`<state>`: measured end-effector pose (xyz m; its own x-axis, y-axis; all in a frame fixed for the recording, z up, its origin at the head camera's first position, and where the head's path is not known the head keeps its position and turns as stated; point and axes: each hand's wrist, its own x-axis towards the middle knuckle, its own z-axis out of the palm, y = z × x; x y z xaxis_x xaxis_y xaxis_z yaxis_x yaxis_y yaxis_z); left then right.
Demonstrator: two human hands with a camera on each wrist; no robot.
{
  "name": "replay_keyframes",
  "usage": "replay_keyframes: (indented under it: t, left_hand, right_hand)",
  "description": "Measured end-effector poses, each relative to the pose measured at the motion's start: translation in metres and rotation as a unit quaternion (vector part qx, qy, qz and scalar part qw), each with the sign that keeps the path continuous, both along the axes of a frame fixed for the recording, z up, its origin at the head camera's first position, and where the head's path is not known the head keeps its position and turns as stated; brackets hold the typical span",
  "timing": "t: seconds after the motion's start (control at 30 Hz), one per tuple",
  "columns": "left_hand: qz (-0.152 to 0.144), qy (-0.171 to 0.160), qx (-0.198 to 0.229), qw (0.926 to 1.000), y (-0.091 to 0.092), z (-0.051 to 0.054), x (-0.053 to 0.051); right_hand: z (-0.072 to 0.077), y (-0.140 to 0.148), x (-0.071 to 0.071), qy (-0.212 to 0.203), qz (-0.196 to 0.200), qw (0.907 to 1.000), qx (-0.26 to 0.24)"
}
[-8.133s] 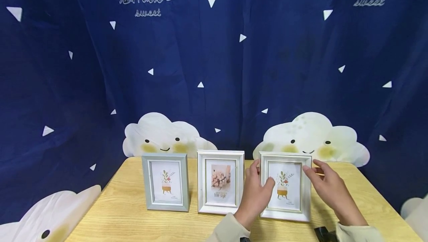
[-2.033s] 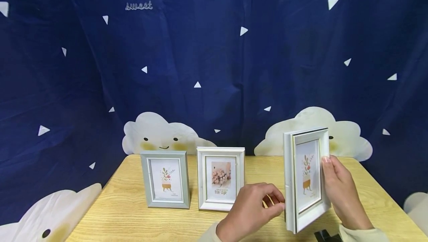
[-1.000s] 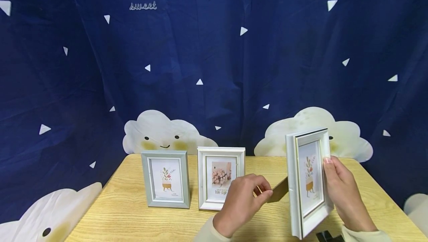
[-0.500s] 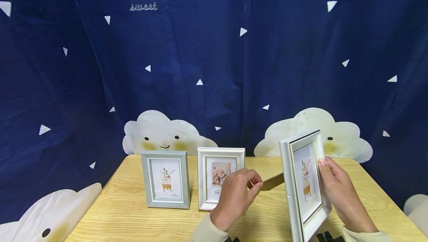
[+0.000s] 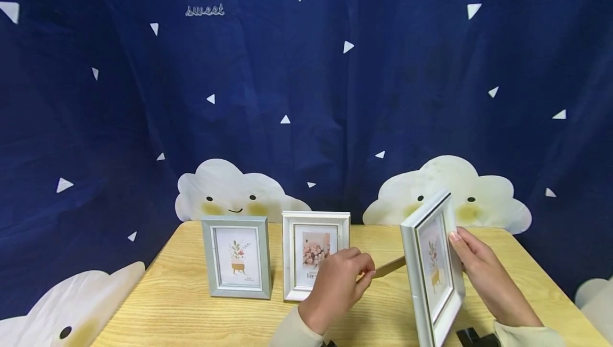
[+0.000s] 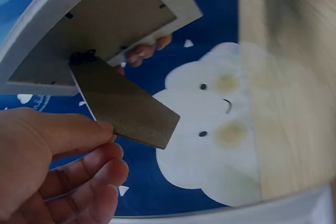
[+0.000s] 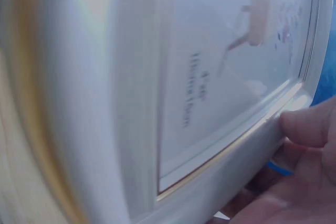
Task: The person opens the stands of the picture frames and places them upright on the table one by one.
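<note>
My right hand (image 5: pixel 490 278) grips the right edge of a white picture frame (image 5: pixel 414 270), thumb on the front and fingers behind. The frame is tilted and turned, with its potted-plant print facing right. Behind it a brown stand leg (image 5: pixel 390 267) sticks out to the left. My left hand (image 5: pixel 337 286) pinches the leg's edge. In the left wrist view the stand leg (image 6: pixel 126 106) swings out from a dark hinge on the brown backing (image 6: pixel 113 17). The right wrist view shows the frame's border (image 7: pixel 136 93) close up, with my right thumb (image 7: pixel 310 124) on it.
A grey-blue picture frame (image 5: pixel 262 262) and a white picture frame (image 5: pixel 287 262) with a flower picture stand upright on the wooden table (image 5: pixel 191 320). My left hand partly covers the second one. A dark blue curtain (image 5: pixel 268 70) with clouds hangs behind.
The frame that stood on the table is now held up and turned sideways. The stand leg has swung out from its back; my left hand moved left with it. Lately the frame's top leans farther back.
</note>
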<state>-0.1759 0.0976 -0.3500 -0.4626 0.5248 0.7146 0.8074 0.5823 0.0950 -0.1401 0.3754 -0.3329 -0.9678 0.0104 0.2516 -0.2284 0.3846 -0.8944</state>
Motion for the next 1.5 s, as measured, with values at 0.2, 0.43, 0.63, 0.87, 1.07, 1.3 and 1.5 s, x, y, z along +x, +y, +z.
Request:
replay_keyframes:
  t: [0.2,0.43,0.63,0.87,1.07,1.3,1.5]
  left_hand:
    - [0.022,0.056,-0.058,0.9965,0.003,-0.011,-0.004]
    - [0.029,0.044,-0.138,0.989,0.012,-0.016,-0.008]
    - [0.05,0.024,-0.198,0.9787,0.018,-0.022,-0.008]
    - [0.084,-0.019,-0.246,0.9654,0.028,-0.026,-0.009]
    - [0.105,-0.033,-0.262,0.9586,0.034,-0.03,-0.009]
    - [0.121,-0.029,-0.268,0.9552,0.038,-0.036,-0.01]
    - [0.129,-0.025,-0.269,0.9541,0.039,-0.039,-0.011]
  right_hand:
    - [-0.007,0.006,-0.007,-0.036,0.022,0.9991,0.011]
    - [-0.021,0.011,-0.014,-0.07,0.028,0.9969,0.02]
    - [-0.031,0.012,-0.02,-0.102,0.035,0.9941,0.01]
    - [-0.039,0.012,-0.029,-0.13,0.05,0.9902,-0.007]
    - [-0.047,0.014,-0.03,-0.143,0.055,0.9882,-0.01]
    - [-0.05,0.014,-0.03,-0.15,0.045,0.9876,-0.004]
    - [-0.05,0.014,-0.03,-0.158,0.037,0.9868,-0.001]
